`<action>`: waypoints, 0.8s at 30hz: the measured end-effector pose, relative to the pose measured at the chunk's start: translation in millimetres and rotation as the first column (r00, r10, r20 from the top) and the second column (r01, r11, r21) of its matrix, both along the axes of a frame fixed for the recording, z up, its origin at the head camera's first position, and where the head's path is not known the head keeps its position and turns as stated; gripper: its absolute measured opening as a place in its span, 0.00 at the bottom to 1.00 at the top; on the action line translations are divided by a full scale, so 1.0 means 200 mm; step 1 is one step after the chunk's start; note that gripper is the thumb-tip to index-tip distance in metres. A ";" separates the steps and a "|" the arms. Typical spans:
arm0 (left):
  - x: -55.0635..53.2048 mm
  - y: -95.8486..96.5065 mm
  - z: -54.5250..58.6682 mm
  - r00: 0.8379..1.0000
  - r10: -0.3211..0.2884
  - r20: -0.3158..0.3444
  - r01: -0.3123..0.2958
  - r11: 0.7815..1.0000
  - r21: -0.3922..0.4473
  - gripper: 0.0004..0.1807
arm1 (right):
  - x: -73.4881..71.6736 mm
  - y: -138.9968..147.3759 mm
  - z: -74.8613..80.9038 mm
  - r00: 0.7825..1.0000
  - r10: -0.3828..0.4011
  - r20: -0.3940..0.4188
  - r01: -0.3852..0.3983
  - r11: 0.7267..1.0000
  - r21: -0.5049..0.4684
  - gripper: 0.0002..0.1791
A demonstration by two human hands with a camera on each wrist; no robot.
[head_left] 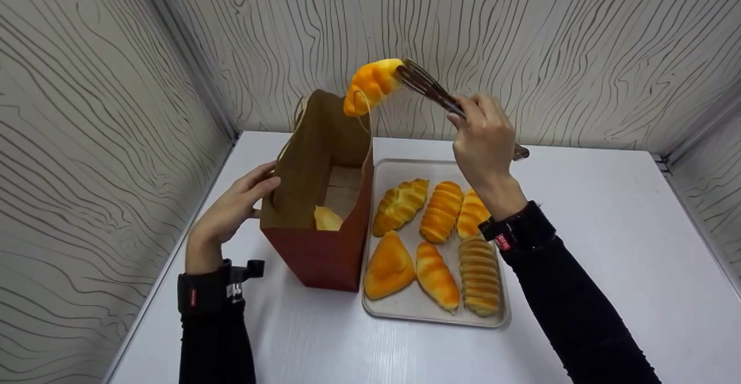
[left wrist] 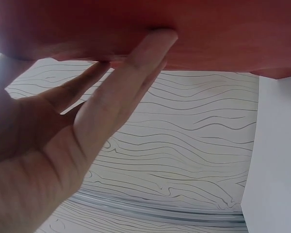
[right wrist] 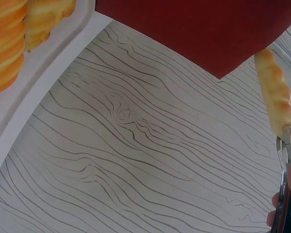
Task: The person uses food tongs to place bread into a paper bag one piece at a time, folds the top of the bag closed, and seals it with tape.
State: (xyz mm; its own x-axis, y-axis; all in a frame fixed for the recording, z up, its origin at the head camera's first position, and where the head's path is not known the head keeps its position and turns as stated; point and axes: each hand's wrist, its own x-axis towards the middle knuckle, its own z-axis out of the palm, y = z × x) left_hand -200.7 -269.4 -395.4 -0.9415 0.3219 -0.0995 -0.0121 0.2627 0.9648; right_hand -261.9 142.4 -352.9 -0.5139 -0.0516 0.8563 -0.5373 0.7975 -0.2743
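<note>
In the head view my left hand holds the left rim of a red paper bag, fingers at its edge. The left wrist view shows the thumb against the bag's red outside. My right hand grips dark serving tongs, which pinch one end of a golden bread roll. This roll hangs tilted at the bag's far right corner, overlapping a thin cord handle. Inside the upright, open-topped bag, a pale yellow piece of bread shows partly, the front wall hiding the rest.
Right beside the bag lies a light tray with several breads, including a triangular bun and a ridged roll. My right forearm passes over the tray's right side. Wood-patterned walls enclose the white table.
</note>
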 end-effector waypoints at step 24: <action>0.01 -0.01 0.00 1.000 0.013 0.011 -0.013 1.000 -0.012 0.38 | -0.05 -0.12 -0.08 0.995 0.091 0.044 -0.096 0.989 0.114 0.16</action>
State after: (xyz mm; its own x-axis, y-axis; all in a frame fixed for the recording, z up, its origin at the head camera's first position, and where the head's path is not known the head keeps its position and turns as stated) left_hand -198.7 -272.3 -395.9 -0.9443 0.3087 -0.1140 -0.0265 0.2741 0.9613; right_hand -271.2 119.1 -369.5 -0.5349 -0.1986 0.8212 -0.6018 0.7718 -0.2053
